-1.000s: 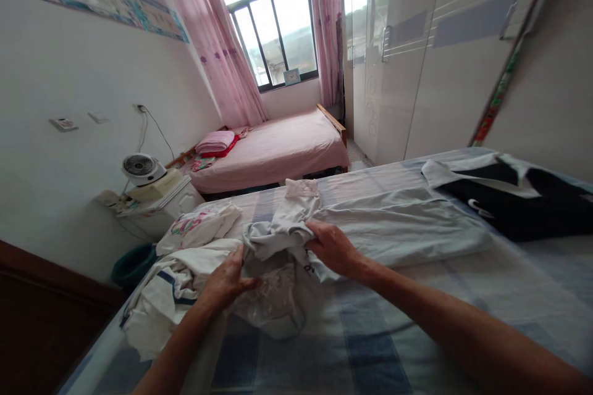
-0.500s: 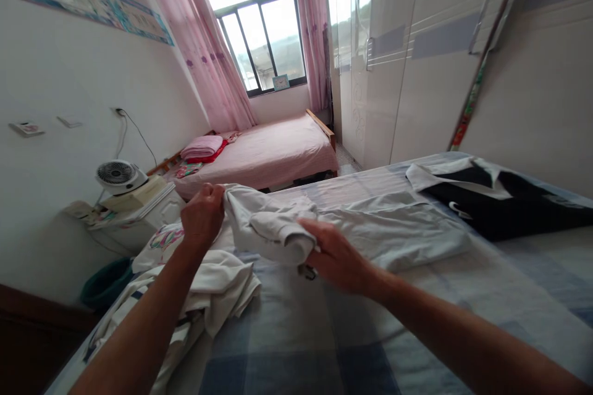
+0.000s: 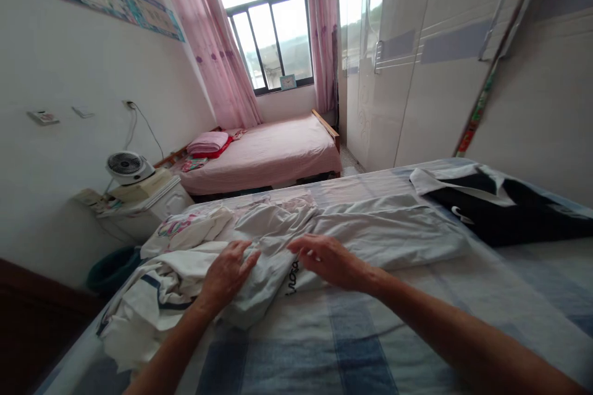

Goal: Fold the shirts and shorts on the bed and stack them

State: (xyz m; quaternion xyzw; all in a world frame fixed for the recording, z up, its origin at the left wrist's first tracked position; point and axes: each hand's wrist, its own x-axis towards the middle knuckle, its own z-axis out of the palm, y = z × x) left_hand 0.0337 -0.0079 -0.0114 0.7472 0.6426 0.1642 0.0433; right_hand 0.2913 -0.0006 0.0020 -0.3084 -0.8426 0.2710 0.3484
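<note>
A light grey garment (image 3: 389, 231) with dark lettering lies on the blue-and-white checked bed, its right part spread out in long folds and its left part crumpled. My left hand (image 3: 227, 278) rests on or just over the crumpled part, thumb and fingers apart. Beside the lettering, my right hand (image 3: 336, 262) has loosely bent fingers at the cloth, with a gap between them and no clear grip. A heap of white clothing (image 3: 176, 284) with a dark stripe sits left of my left hand. Behind it is a white piece with a pink print (image 3: 183, 225).
A black shirt with a white collar (image 3: 514, 203) lies at the right of the checked bed. Beyond stands a pink-covered bed (image 3: 278, 151). Left are a fan (image 3: 130, 166) on a cabinet and a dark green bin (image 3: 113, 268). White wardrobes (image 3: 417, 99) line the right side.
The grey garment's left part was held up and bunched between both hands; now it lies on the bed with its lettering showing. My hands have loosened and the left one has come lower.
</note>
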